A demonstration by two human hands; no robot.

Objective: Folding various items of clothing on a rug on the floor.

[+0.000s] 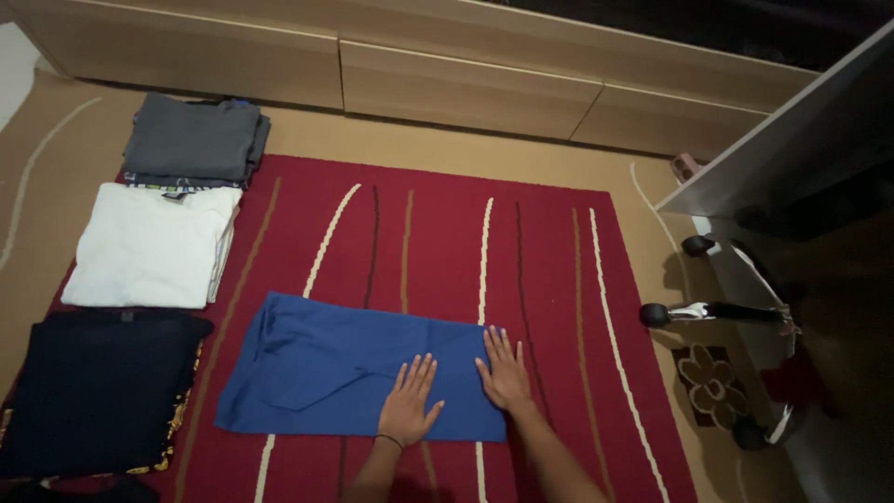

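A blue garment [321,363] lies folded into a long flat rectangle on a red striped rug [447,242]. Both of my hands rest palm-down on its right end. My left hand [410,402], with a dark band at the wrist, presses near the lower edge, fingers spread. Beside it, my right hand [506,371] lies flat at the cloth's right edge, fingers apart. Neither hand grips anything.
Three piles of folded clothes line the rug's left side: a grey stack [196,140], a white stack [149,244] and a dark one [93,391]. Wooden drawers [466,84] run along the back. An office chair base with castors [722,312] stands at the right under a desk [792,140].
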